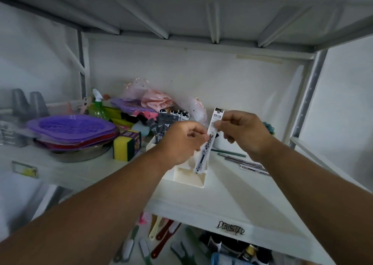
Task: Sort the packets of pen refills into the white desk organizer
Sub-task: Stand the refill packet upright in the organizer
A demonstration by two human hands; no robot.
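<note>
Both hands hold a single packet of pen refills (209, 141) above a white shelf (232, 186). The right hand (242, 132) pinches the packet near its upper end, and the left hand (181, 141), fingers curled, grips it lower down. The long, narrow white packet is tilted, its black header card uppermost and its lower end over the front compartment of the white desk organizer (187, 176), which stands on the shelf; whether the tip touches the organizer cannot be told. Black printed characters run down the packet but are too blurred to read.

More packets (174, 115) with black headers stand upright at the back of the organizer, behind the left hand. Several loose pens (242, 161) lie on the shelf to the right.

To the left, stacked purple baskets (70, 127) rest in a metal bowl (80, 153), beside a yellow-and-green sponge (126, 146) in a wrapper. A green spray bottle (97, 105) and pink wrapped goods (155, 99) sit behind.

A label (231, 229) on the shelf's front edge carries dark lettering that cannot be made out. Brushes (159, 238) lie on the shelf below.
</note>
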